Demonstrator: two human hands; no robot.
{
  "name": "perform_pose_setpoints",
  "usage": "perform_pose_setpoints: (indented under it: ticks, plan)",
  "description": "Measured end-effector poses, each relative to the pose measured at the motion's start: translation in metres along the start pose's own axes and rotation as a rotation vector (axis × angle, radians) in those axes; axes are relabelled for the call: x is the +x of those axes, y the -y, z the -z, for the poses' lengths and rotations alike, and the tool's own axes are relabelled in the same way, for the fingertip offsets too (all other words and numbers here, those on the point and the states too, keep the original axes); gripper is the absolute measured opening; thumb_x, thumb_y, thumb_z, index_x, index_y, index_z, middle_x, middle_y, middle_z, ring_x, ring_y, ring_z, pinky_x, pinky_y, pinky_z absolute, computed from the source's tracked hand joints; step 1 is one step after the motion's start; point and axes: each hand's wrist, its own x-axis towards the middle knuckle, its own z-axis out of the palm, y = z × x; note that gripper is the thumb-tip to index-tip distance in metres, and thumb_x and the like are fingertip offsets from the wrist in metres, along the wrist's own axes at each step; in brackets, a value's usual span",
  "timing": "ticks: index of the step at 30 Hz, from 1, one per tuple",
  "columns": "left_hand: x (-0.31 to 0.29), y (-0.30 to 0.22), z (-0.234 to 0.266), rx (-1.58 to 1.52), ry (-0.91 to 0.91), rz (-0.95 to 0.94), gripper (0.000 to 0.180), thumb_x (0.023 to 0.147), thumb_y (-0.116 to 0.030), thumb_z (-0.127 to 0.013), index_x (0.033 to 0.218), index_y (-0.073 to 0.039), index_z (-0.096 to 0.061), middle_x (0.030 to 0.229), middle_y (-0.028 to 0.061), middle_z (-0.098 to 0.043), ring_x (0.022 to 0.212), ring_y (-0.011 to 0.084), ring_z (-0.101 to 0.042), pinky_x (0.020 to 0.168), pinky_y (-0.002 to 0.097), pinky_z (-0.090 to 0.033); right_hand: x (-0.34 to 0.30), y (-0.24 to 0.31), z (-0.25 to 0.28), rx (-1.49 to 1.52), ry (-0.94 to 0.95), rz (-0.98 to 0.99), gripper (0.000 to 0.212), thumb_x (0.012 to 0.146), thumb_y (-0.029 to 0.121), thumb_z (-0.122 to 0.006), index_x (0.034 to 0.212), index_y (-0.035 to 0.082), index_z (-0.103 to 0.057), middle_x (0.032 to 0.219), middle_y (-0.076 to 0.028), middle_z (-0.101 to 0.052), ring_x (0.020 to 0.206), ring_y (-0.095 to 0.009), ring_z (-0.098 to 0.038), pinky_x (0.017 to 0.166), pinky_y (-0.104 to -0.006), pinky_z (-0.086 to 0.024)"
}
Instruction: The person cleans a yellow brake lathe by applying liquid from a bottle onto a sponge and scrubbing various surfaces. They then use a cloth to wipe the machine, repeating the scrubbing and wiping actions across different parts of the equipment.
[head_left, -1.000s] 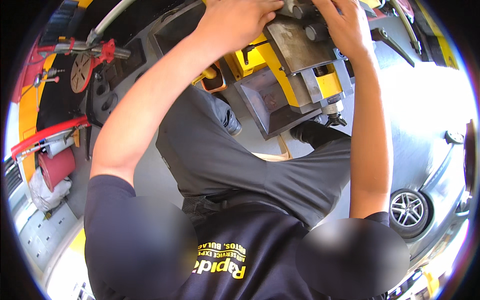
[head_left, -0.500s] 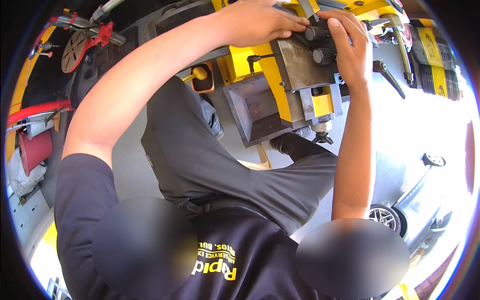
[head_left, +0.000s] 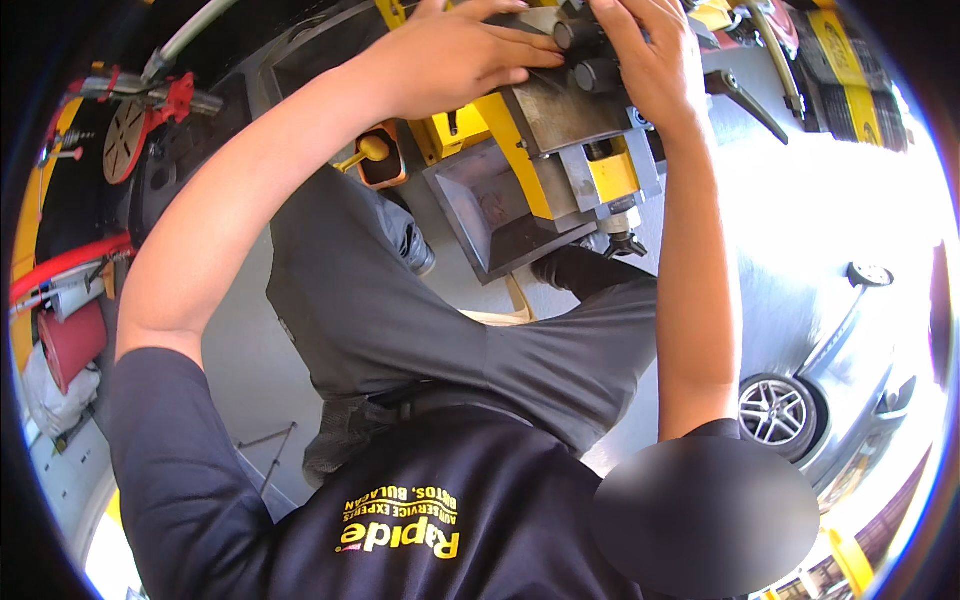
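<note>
Both my hands are at a yellow and grey shop machine [head_left: 520,160] at the top of the view. My left hand [head_left: 455,60] reaches in from the left, fingers spread, their tips by the machine's metal block [head_left: 560,110]. Close to those fingertips are two round black knobs, an upper knob [head_left: 572,36] and a lower knob [head_left: 596,74]. My right hand [head_left: 655,65] lies along the right side of the knobs, its fingers extended upward and partly cut off by the frame. I see nothing held in either hand. A black lever handle [head_left: 748,103] sticks out right of my right wrist.
Below the machine hangs a grey metal tray [head_left: 480,225]. An orange-rimmed container [head_left: 383,172] with a yellow scoop-like tool [head_left: 371,150] stands left of it. A car wheel [head_left: 778,417] shows at right, a red cylinder [head_left: 72,345] at far left.
The view has shifted, so the machine and both hands sit higher and further left. My left fingers are spread wider. My right hand stays beside the knobs.
</note>
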Motion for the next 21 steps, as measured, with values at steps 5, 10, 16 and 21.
perform_pose_setpoints:
  ticks: [5, 10, 16, 21]
  plan:
    - [-0.001, -0.004, -0.029, 0.145, -0.173, 0.151, 0.044, 0.112, -0.033, -0.058, 0.155, -0.026, -0.065, 0.161, -0.0083, -0.061, 0.152, 0.0302, -0.049, 0.125, 0.0699, -0.026, -0.004, -0.004, -0.001, 0.012, -0.018, -0.038, 0.031, 0.107, 0.026, -0.063, 0.111, -0.001, -0.077, 0.108, -0.018, -0.073, 0.109, -0.039, -0.066, 0.1, -0.0471, -0.05]
    - [-0.026, -0.088, -0.029, 0.213, -0.132, 0.154, 0.045, 0.115, -0.034, -0.051, 0.159, -0.03, -0.06, 0.164, -0.0072, -0.059, 0.155, 0.0299, -0.047, 0.126, 0.0701, -0.027, -0.007, -0.008, 0.0, 0.006, -0.018, -0.037, 0.034, 0.107, 0.03, -0.063, 0.109, -0.001, -0.078, 0.108, -0.02, -0.073, 0.11, -0.041, -0.065, 0.1, -0.0484, -0.051]
    - [-0.02, -0.119, -0.039, 0.277, -0.15, 0.23, 0.044, 0.114, -0.034, -0.055, 0.157, -0.03, -0.063, 0.162, -0.0101, -0.061, 0.152, 0.0301, -0.05, 0.123, 0.0728, -0.028, -0.009, -0.013, -0.004, 0.031, -0.096, 0.041, 0.034, 0.106, 0.03, -0.061, 0.102, 0.0, -0.077, 0.108, -0.02, -0.073, 0.108, -0.04, -0.065, 0.1, -0.047, -0.051]
    - [-0.005, -0.121, -0.051, 0.177, -0.304, 0.221, 0.043, 0.105, -0.025, -0.068, 0.148, -0.024, -0.07, 0.155, -0.0089, -0.066, 0.147, 0.033, -0.054, 0.119, 0.0769, -0.029, -0.009, -0.014, -0.008, 0.005, -0.099, 0.022, 0.035, 0.104, 0.031, -0.062, 0.099, -0.001, -0.077, 0.107, -0.021, -0.074, 0.109, -0.042, -0.065, 0.101, -0.0482, -0.05]
